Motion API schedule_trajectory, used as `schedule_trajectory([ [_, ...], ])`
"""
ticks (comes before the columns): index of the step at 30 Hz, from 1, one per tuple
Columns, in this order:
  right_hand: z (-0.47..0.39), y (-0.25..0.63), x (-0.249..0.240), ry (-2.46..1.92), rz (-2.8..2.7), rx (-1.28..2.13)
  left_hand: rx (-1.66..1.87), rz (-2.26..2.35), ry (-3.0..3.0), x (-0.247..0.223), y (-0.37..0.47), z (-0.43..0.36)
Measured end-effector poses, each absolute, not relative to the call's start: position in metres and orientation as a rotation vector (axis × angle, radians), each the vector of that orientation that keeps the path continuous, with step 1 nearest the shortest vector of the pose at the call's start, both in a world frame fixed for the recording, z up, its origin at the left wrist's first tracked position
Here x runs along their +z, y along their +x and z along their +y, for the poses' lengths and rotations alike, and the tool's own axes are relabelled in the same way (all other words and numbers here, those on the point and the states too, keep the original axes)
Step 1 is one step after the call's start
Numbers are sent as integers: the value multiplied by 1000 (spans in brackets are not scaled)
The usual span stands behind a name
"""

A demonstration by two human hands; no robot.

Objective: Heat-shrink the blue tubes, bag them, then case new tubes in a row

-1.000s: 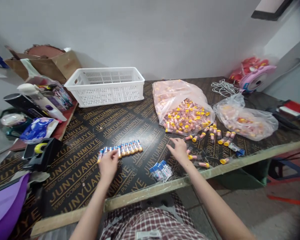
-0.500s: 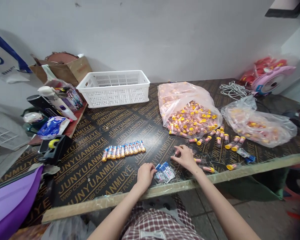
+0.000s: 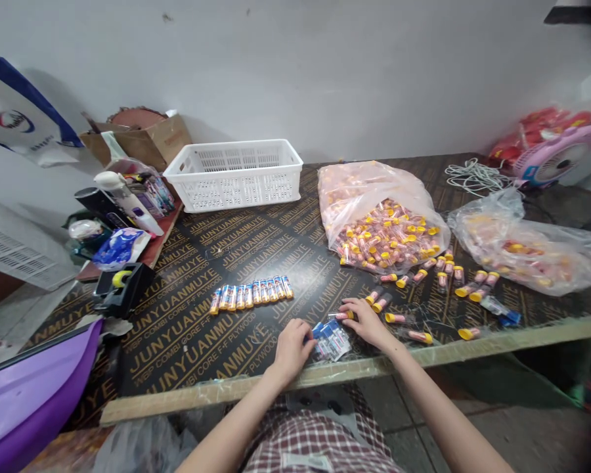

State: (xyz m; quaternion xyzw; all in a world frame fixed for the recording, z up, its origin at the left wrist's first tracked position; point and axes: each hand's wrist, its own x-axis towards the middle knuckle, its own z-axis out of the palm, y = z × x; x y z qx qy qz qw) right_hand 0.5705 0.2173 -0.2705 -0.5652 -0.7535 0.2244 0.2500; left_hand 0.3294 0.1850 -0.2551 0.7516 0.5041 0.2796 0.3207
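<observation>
My right hand (image 3: 364, 320) grips a small yellow-capped tube (image 3: 345, 315) between thumb and fingers, just above the table. Curled at the left edge of a little pile of blue-topped clear packets (image 3: 332, 340), my left hand (image 3: 294, 345) has thumb and forefinger closed on the edge of one packet. A row of tubes with blue and orange wraps (image 3: 251, 293) lies side by side beyond my left hand. Loose yellow-capped tubes with pink contents (image 3: 381, 302) are scattered to the right of my right hand.
A large pink-tinted bag (image 3: 374, 190) spills many tubes onto the table. Another clear bag (image 3: 536, 249) lies to its right. A white basket (image 3: 236, 187) stands at the back wall. At left are a tape dispenser (image 3: 123, 289) and a purple dustpan-like object (image 3: 34, 401).
The view has shifted slightly left. My right hand now shows a yellow-capped tube in its fingers, pointing left toward the packets. Two tubes now show beyond that hand.
</observation>
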Motion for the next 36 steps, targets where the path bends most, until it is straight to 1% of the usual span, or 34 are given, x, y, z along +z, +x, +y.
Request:
schedule_trajectory([
  [6,198,543,-256,-1498,-1780,647,950,1224,1089,-260,319,197],
  [12,170,506,-234,-1414,-1557,683,1056,1149,833,-253,312,202],
  [19,153,490,-234,-1330,-1436,769,1148,1088,416,-251,307,206],
  [22,149,487,-233,-1327,-1462,730,1178,1091,360,-251,305,207],
  [30,143,478,-225,-1316,-1581,493,1216,1153,348,-249,302,208],
  [36,141,471,-227,-1282,-1660,571,1233,1154,387,-249,305,205],
])
